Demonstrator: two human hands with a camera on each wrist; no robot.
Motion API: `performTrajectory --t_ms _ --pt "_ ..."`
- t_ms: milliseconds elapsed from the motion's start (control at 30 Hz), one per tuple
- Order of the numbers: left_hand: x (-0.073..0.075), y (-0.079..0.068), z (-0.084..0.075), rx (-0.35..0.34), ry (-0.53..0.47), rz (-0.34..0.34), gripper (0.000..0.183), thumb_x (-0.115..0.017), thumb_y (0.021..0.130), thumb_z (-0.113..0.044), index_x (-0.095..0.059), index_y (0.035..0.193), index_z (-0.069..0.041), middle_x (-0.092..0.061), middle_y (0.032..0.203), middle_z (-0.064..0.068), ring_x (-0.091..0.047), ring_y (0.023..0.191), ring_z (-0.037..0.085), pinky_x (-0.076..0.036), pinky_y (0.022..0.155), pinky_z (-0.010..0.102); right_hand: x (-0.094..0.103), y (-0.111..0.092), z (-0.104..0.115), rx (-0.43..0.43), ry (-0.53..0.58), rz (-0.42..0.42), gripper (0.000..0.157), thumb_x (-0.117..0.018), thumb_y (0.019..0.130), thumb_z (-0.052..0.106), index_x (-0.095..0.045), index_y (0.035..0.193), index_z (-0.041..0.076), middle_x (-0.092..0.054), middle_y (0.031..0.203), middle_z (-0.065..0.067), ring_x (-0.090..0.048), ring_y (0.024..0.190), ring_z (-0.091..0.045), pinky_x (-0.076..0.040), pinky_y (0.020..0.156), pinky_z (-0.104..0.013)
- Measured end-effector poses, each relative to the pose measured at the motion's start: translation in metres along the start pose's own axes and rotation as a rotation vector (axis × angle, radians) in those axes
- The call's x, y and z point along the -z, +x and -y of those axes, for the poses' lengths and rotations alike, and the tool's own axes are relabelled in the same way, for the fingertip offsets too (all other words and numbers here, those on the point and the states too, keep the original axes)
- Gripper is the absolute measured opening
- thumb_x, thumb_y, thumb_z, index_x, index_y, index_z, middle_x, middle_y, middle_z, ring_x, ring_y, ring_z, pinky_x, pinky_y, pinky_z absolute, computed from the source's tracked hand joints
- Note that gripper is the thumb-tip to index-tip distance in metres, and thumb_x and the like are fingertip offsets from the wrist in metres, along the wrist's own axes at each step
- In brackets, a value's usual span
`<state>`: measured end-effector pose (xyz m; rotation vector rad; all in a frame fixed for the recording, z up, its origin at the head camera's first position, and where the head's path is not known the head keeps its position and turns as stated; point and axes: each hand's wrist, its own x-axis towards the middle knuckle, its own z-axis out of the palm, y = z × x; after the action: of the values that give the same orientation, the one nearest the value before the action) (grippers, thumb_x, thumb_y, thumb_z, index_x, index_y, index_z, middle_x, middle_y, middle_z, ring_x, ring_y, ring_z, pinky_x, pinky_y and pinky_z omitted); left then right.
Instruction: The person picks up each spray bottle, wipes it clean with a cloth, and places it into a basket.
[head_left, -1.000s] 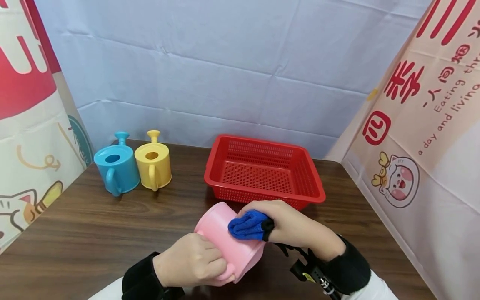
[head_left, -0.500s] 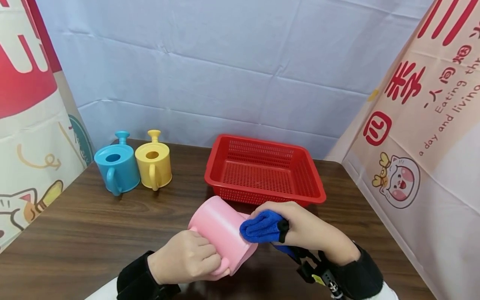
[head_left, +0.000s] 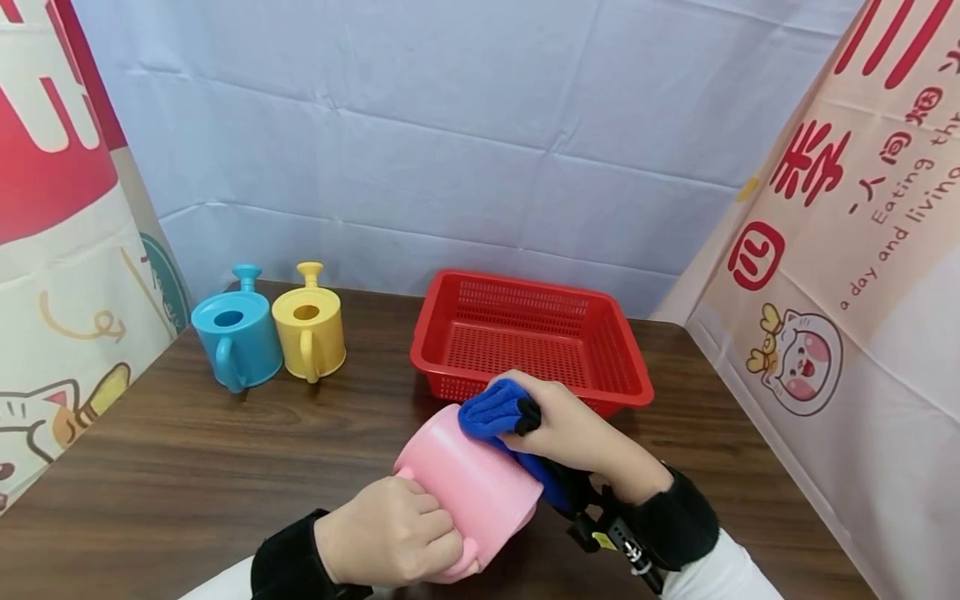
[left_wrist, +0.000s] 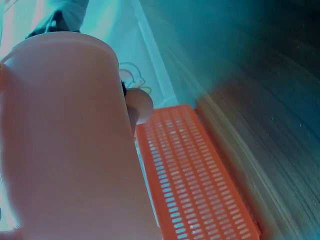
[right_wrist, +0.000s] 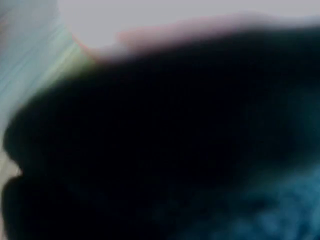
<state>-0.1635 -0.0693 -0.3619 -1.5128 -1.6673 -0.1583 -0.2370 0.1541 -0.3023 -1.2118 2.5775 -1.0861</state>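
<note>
A pink watering can [head_left: 480, 479] is held tilted above the table, its body filling much of the left wrist view. My left hand [head_left: 393, 533] grips it by the handle, fingers curled round. In my right hand [head_left: 566, 425] is a folded blue cloth [head_left: 495, 410] with black edging, pressed against the upper far side of the can. A loose end of the cloth hangs down along the can's right side. The can's spout is hidden in the head view. Dark, blurred material covers most of the right wrist view.
Behind the hands stands a red perforated basket [head_left: 637, 367]. A blue watering can [head_left: 240, 337] and a yellow watering can [head_left: 311, 329] stand side by side at the back left of the wooden table [head_left: 225, 467]. Cloth sheets hang around the back and sides.
The cloth first slid right along the pink can, then moved back up and left to its far end. The can shifted left, then back right. My left hand kept its grip throughout.
</note>
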Motion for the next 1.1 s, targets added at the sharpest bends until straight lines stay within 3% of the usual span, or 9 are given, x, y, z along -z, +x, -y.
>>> performTrajectory --t_ms 200,367,600,867,1100 --pt "-0.005 -0.001 -0.005 -0.009 -0.04 0.044 0.028 -0.053 0.093 -0.031 -0.051 0.067 -0.02 -0.042 0.054 -0.01 -0.038 0.046 0.002 -0.024 0.047 0.013 -0.006 0.01 -0.004 -0.122 0.031 -0.019 0.031 -0.069 0.084 0.018 -0.053 0.111 0.016 -0.06 0.102 0.004 -0.056 0.093 -0.014 -0.047 0.082 -0.036" --pt "-0.008 -0.004 -0.005 -0.004 -0.061 0.056 0.026 -0.052 0.093 -0.03 -0.053 0.069 -0.02 -0.043 0.055 -0.01 -0.039 0.048 0.001 -0.023 0.048 0.013 -0.01 0.008 -0.009 -0.172 0.031 -0.011 0.031 -0.067 0.086 0.025 -0.052 0.112 0.015 -0.059 0.103 0.002 -0.056 0.093 -0.015 -0.047 0.082 -0.037" --pt "-0.006 -0.01 0.003 0.05 -0.048 0.04 0.029 -0.055 0.092 -0.033 -0.051 0.066 -0.02 -0.044 0.055 -0.009 -0.04 0.048 0.002 -0.025 0.049 0.014 -0.007 -0.003 -0.012 -0.146 0.04 -0.017 0.031 -0.069 0.085 0.022 -0.053 0.111 0.017 -0.06 0.103 0.004 -0.057 0.093 -0.014 -0.047 0.083 -0.036" --pt "-0.003 -0.019 0.014 0.066 0.013 -0.042 0.03 -0.057 0.09 -0.031 -0.048 0.064 -0.019 -0.04 0.054 -0.009 -0.035 0.047 0.002 -0.021 0.048 0.015 -0.001 -0.015 -0.013 -0.11 0.047 -0.026 0.04 -0.07 0.083 0.014 -0.052 0.118 0.018 -0.058 0.109 0.003 -0.055 0.097 -0.015 -0.047 0.082 -0.036" --pt "-0.001 -0.027 0.018 0.109 0.01 -0.063 0.034 -0.056 0.092 -0.03 -0.045 0.062 -0.019 -0.037 0.053 -0.01 -0.032 0.046 0.001 -0.018 0.048 0.013 0.002 -0.022 -0.014 -0.089 0.051 -0.01 0.042 -0.071 0.081 0.009 -0.052 0.117 0.019 -0.059 0.109 0.004 -0.056 0.098 -0.014 -0.046 0.084 -0.036"
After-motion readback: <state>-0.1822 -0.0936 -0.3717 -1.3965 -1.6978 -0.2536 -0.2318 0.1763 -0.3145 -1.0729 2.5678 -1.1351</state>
